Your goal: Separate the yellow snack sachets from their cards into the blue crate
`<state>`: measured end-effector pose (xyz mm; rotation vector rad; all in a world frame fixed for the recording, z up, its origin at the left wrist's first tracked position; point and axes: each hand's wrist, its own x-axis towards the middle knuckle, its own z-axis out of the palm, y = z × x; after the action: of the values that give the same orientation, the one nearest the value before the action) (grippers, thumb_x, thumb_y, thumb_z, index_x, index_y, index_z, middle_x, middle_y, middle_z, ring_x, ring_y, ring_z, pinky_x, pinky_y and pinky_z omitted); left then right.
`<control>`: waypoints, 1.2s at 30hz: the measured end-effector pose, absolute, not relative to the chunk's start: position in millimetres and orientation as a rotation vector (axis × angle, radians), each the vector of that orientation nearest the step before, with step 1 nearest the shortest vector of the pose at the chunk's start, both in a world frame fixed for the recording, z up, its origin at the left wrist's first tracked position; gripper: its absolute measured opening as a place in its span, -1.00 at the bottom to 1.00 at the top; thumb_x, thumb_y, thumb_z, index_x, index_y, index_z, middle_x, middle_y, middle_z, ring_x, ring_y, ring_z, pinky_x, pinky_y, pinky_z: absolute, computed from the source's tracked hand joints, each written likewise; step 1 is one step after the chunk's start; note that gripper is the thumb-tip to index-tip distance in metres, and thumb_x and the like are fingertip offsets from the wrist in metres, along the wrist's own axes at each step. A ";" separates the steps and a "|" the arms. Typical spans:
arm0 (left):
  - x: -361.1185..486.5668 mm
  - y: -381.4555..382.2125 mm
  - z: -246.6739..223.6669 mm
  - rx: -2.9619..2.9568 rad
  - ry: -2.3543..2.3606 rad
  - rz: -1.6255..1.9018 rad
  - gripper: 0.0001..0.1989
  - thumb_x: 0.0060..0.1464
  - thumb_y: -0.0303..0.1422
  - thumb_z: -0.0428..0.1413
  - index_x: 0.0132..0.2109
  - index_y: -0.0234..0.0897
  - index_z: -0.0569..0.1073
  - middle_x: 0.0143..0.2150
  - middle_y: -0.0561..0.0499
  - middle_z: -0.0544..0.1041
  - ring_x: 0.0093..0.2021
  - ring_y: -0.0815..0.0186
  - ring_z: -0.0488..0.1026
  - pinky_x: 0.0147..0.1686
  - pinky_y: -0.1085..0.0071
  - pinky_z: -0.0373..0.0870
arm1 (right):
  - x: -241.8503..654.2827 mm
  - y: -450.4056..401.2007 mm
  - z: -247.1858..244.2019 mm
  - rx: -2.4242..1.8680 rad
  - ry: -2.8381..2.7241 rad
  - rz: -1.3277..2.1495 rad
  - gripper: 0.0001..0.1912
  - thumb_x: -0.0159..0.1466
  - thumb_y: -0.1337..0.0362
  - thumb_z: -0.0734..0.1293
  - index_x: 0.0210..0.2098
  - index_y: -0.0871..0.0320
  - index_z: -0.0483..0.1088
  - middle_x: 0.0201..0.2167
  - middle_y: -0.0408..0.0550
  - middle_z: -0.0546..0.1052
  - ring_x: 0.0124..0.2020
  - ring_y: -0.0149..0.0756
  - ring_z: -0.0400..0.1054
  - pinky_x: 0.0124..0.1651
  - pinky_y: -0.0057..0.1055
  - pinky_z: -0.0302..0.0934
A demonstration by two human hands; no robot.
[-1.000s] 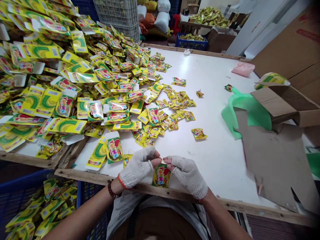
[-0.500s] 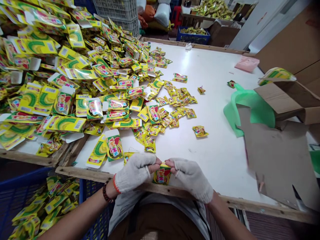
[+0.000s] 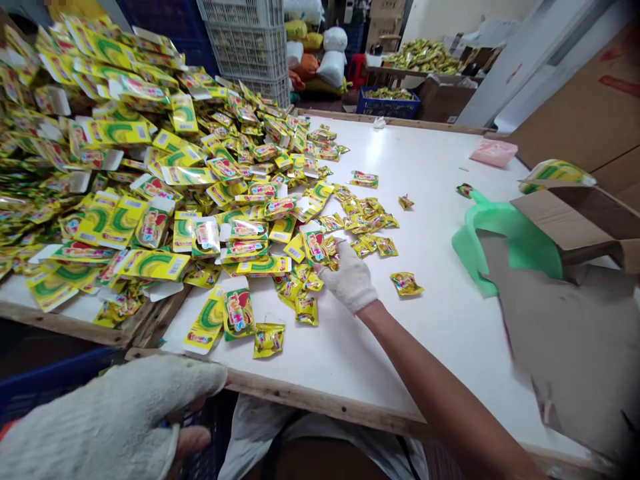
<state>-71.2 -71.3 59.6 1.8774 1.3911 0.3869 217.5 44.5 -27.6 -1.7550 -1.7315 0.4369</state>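
Note:
My right hand [image 3: 349, 277], in a white fingerless glove, reaches over the white table to a small box [image 3: 315, 247] at the edge of the pile. Its fingertips are beside that box and some yellow sachets [image 3: 367, 213]; whether they grip anything is hard to see. My left hand [image 3: 115, 420], also gloved, is large at the lower left, beyond the table's front edge and over a blue crate. Its thumb and fingers are apart, with nothing visible between them. An upright-printed box [image 3: 239, 310] and a sachet [image 3: 269, 340] lie near the front edge.
A high heap of yellow and green boxes [image 3: 125, 130] covers the left side. On the right are a green plastic scoop [image 3: 505, 220], brown cardboard [image 3: 560, 333] and a pink packet [image 3: 493, 152]. Grey crates [image 3: 245, 47] stand behind the heap.
The hands have parted from the small box they held at the front edge. My left hand went down and left, my right hand forward to the pile. That box is out of sight.

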 end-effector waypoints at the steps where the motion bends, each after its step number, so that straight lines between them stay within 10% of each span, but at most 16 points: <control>1: -73.7 -71.7 60.2 1.880 1.415 0.315 -0.66 -0.25 -0.29 0.24 -0.20 -0.01 0.55 -0.29 0.15 0.58 -0.30 0.21 0.47 -0.28 0.39 0.40 | 209.0 55.6 -27.2 -1.810 -1.753 0.390 -0.26 0.05 0.08 0.35 0.17 0.21 0.13 0.01 0.14 0.40 0.01 -0.03 0.28 0.02 -0.18 0.17; 12: 74.4 -13.1 -18.4 1.088 1.198 1.170 -0.61 -0.10 -0.33 0.20 -0.18 -0.25 0.18 -0.20 -0.01 0.42 -0.18 0.29 0.47 -0.17 0.35 0.43 | 211.9 -24.9 -20.6 -1.808 -1.722 0.426 -0.14 0.00 0.14 0.38 0.24 0.14 0.01 -0.15 0.14 0.48 -0.17 0.04 0.37 -0.10 -0.15 0.23; 23: 75.7 -60.4 -43.0 1.433 1.095 0.641 -0.82 0.00 -0.37 0.12 -0.20 -0.28 0.45 -0.26 0.00 0.50 -0.22 0.28 0.42 -0.20 0.40 0.36 | 258.2 -107.9 -57.1 -1.547 -1.317 1.077 -0.78 0.16 0.24 0.28 -0.21 0.11 0.48 -0.18 -0.02 0.54 -0.14 -0.19 0.41 -0.04 -0.26 0.29; 28: 72.8 -55.0 -37.4 1.599 1.021 0.612 -0.89 0.06 -0.37 0.07 -0.31 -0.29 0.46 -0.37 0.04 0.46 -0.32 0.33 0.38 -0.28 0.45 0.30 | 260.1 -93.8 -48.1 -1.546 -1.325 1.204 -0.78 0.17 0.22 0.27 -0.27 0.16 0.49 -0.38 -0.06 0.56 -0.33 -0.24 0.43 -0.26 -0.35 0.33; 32: 74.0 -53.2 -42.1 1.375 0.984 0.650 -0.68 0.04 -0.38 0.07 -0.03 -0.29 0.30 -0.29 0.04 0.44 -0.33 0.37 0.37 -0.31 0.46 0.31 | 257.4 -87.0 -39.5 -1.549 -1.330 1.170 -0.64 0.14 0.27 0.28 -0.06 0.19 0.40 -0.29 -0.03 0.56 -0.28 -0.25 0.44 -0.23 -0.36 0.33; 36: 73.0 -49.9 -32.3 1.570 1.014 0.564 -0.83 0.08 -0.33 0.04 -0.29 -0.34 0.44 -0.38 0.04 0.43 -0.33 0.35 0.34 -0.32 0.49 0.24 | 257.2 -89.7 -29.9 -1.539 -1.589 1.062 -0.78 0.18 0.28 0.24 -0.29 0.18 0.51 -0.30 -0.03 0.58 -0.26 -0.26 0.44 -0.16 -0.39 0.30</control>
<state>73.0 -49.9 -32.3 1.5702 1.0141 0.5642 257.2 -89.7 -29.9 -1.5393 -1.5888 1.0620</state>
